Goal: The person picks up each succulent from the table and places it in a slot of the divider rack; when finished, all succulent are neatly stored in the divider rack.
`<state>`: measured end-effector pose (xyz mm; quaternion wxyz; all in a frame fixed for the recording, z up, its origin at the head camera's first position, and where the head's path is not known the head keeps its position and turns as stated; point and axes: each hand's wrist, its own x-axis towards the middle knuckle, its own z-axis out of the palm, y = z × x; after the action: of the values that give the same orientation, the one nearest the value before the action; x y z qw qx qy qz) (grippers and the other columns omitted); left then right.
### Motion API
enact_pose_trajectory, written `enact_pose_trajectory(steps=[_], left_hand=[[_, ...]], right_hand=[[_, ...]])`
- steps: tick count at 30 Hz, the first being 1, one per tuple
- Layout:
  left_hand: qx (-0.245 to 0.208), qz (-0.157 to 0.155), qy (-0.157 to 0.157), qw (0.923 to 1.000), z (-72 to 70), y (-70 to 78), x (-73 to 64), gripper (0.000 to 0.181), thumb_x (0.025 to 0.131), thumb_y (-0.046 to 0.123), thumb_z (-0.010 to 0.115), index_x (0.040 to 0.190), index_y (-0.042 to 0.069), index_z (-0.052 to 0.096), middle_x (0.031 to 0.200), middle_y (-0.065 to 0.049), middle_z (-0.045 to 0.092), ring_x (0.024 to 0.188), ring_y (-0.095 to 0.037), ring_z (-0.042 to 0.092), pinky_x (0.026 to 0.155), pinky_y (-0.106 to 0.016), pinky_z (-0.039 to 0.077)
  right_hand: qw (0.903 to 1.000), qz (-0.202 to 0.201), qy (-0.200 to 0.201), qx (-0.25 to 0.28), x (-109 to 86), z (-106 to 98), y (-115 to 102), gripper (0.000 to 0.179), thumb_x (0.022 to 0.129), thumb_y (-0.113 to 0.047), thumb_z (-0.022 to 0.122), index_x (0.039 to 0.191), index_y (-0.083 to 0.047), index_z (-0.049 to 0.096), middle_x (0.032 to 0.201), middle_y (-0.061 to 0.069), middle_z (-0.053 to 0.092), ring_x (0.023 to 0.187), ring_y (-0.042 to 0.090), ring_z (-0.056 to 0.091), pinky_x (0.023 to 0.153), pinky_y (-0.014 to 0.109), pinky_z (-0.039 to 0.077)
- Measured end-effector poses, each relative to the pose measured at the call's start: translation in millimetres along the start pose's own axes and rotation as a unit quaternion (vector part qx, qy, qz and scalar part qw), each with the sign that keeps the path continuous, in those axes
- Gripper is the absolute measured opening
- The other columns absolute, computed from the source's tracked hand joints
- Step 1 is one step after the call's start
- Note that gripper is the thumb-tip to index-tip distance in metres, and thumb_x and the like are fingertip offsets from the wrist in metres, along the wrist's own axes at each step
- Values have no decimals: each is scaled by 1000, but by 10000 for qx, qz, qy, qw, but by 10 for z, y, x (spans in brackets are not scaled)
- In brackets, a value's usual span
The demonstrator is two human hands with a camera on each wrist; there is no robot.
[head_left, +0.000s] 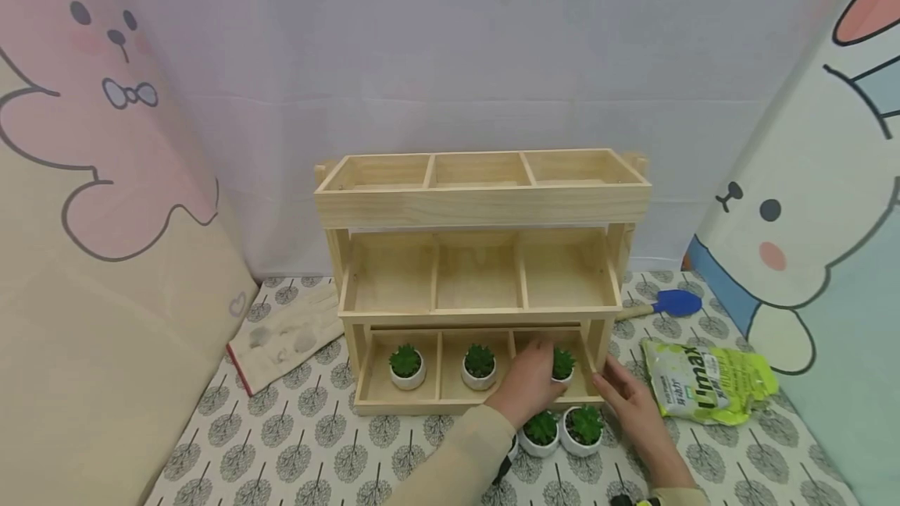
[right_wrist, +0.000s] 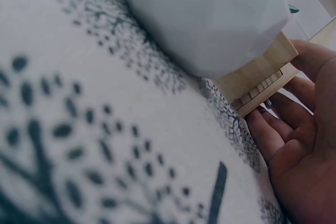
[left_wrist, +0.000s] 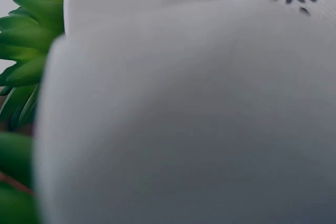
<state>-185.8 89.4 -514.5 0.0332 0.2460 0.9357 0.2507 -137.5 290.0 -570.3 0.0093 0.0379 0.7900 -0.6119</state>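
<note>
— Hands first: what is each doing?
— Left hand [head_left: 529, 383] cups the potted succulent [head_left: 562, 365] in the wooden rack [head_left: 482, 205]'s lowest right compartment; right hand [head_left: 628, 397], fingers relaxed, touches the rack's corner, probably steadying it. Two spare pots [head_left: 562, 428] wait in front.

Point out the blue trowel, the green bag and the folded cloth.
blue trowel [head_left: 676, 303], head view, on its blue blade.
green bag [head_left: 706, 390], head view, on its printed front.
folded cloth [head_left: 284, 338], head view, on its pale top face.
</note>
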Motion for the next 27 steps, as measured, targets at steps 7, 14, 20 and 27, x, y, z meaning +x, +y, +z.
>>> enact_pose_trajectory(steps=[7, 14, 20, 27], left_hand=[[28, -96, 70, 9999, 17, -4, 6, 63, 90, 29, 85, 139, 1, 57, 126, -12, 65, 114, -23, 65, 94, -31, 56], [-135, -146, 66, 9998, 21, -7, 8, 66, 89, 27, 86, 141, 0, 56, 127, -13, 66, 116, -23, 65, 97, -30, 54], [-284, -103, 59, 9995, -17, -12, -4, 67, 88, 24, 86, 141, -2, 55, 126, -14, 66, 118, -24, 64, 99, -31, 53], [-682, -211, -70, 9974, -78, -38, -68, 67, 90, 25, 84, 145, 2, 54, 132, -12, 64, 121, -22, 62, 98, -32, 54]], right_hand=[[10000, 25, 12, 7, -10, 13, 5, 69, 109, -34, 59, 166, -12, 27, 166, 20, 30, 147, 37, 36, 113, 45, 40], [10000, -22, -10, 74, -19, 7, 15, 69, 109, -32, 59, 166, -12, 26, 166, 21, 29, 148, 37, 35, 102, 16, 42], [10000, -14, -28, 90, -19, 4, 15, 69, 108, -33, 59, 166, -13, 27, 166, 20, 29, 147, 36, 36, 99, 13, 42], [10000, -35, -3, 41, -6, 3, 2, 69, 109, -34, 59, 166, -13, 27, 166, 20, 31, 146, 37, 37, 99, 13, 43]])
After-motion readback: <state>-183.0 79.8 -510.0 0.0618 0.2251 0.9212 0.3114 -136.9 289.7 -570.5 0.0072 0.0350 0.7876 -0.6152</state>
